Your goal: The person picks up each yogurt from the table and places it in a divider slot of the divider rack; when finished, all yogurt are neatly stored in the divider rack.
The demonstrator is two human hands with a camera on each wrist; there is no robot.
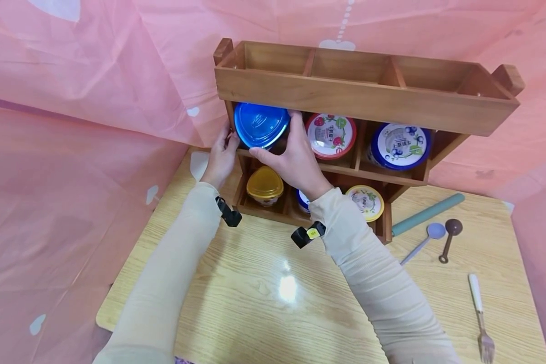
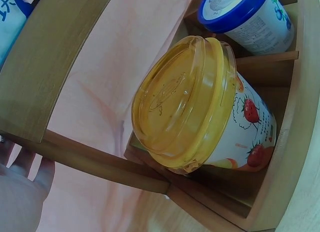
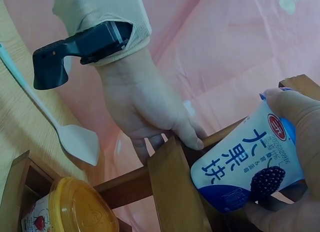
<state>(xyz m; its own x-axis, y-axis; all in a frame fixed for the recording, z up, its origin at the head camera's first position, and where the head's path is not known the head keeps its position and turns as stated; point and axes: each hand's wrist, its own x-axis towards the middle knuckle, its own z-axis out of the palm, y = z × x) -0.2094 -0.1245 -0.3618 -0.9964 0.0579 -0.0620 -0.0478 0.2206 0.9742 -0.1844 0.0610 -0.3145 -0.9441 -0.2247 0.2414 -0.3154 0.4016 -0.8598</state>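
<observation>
Two hands meet at the middle-left compartment of the wooden rack [image 1: 364, 98] in the head view: the right hand [image 1: 293, 162] grasps the blue-lidded cup [image 1: 260, 125], lying on its side with the lid facing out, while the left hand [image 1: 221, 156] clasps the rack's left post. The left wrist view shows a yellow-lidded cup [image 2: 195, 104] in the compartment below and fingertips [image 2: 22, 164] against the wood. The right wrist view shows the cup's white wall [image 3: 247, 159] with dark blue characters, a blackberry picture and a blue base band.
</observation>
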